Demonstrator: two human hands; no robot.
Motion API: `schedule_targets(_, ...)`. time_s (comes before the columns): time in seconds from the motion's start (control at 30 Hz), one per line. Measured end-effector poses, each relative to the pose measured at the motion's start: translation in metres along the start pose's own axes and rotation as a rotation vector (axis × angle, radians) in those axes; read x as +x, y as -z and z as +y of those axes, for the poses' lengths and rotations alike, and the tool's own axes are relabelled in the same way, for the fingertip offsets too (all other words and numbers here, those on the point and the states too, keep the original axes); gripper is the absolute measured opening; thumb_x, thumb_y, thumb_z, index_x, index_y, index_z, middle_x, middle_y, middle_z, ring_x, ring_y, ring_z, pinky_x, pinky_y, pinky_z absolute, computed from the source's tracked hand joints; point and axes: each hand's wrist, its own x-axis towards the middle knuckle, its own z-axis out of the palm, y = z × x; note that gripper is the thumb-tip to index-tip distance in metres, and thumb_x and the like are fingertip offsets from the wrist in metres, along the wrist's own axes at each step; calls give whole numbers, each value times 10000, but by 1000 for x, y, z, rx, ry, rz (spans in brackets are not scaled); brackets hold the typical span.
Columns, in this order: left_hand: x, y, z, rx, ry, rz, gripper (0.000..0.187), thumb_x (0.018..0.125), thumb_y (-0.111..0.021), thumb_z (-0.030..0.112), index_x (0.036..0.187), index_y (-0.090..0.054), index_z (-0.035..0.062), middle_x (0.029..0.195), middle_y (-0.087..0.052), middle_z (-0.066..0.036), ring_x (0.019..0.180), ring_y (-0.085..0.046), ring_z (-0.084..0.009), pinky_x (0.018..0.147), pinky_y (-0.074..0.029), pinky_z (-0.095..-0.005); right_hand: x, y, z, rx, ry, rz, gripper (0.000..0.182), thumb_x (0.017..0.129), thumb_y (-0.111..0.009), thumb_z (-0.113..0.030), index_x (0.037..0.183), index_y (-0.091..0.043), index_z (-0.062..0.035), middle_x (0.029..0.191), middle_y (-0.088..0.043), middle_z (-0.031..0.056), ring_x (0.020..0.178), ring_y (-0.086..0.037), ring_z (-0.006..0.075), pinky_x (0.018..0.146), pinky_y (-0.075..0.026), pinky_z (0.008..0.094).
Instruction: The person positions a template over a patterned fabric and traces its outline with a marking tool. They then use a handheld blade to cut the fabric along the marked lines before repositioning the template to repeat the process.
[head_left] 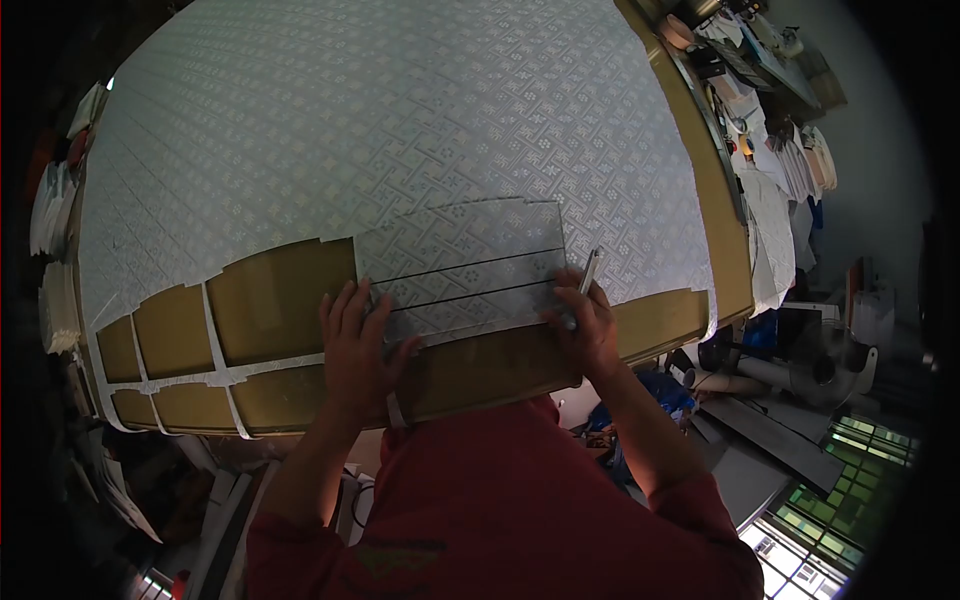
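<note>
A large pale grey patterned sheet (400, 130) covers most of the table. Close in front of me, a rectangular patterned piece (460, 240) has two long dark slits running across it. My left hand (355, 345) lies with spread fingers along its left edge, fingertips at the corner where the slits end. At the right edge is my right hand (590, 320), its fingers wrapped round a slim silver utility knife (591, 268) that points up and away. The knife's lower end is hidden in the fingers.
Brown tabletop (280, 295) shows through cut-out openings on the left, framed by narrow strips (212, 325) of the same sheet. Papers and tools crowd a shelf (745, 110) on the right. A fan (825, 360) stands low at the right; stacked papers (55, 220) sit left.
</note>
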Motion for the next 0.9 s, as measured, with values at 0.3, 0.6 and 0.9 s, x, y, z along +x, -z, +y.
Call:
schedule_targets(0.3,-2,-2,-1,11,-17,9,638,855,-831,371,1358,-599,55,1528,-485,-226,1422,-445,-433,1191,-302,-639,2,3,-3,10,-16,-41,474,822,-832,-60,1223,-579,-62,1317,-707,193,1260,-646,424,1029,-551,486)
schedule_targets(0.6,-1,-3,-1,12,-1,4,633,847,-833,376,1345,-609,56,1522,-486,-223,1423,-442,-433,1194,-298,-638,0,2,-1,34,-38,-33,457,794,-844,-75,1191,-618,-65,1328,-700,184,1260,-641,403,1031,-550,470)
schedule_targets(0.9,1,0,1,4,3,19,619,836,-843,388,1311,-632,52,1483,-510,-215,1391,-462,-430,1178,-324,-633,4,1,-3,29,-21,-36,465,783,-849,-51,1177,-601,-43,1284,-716,204,1222,-656,431,1015,-549,486)
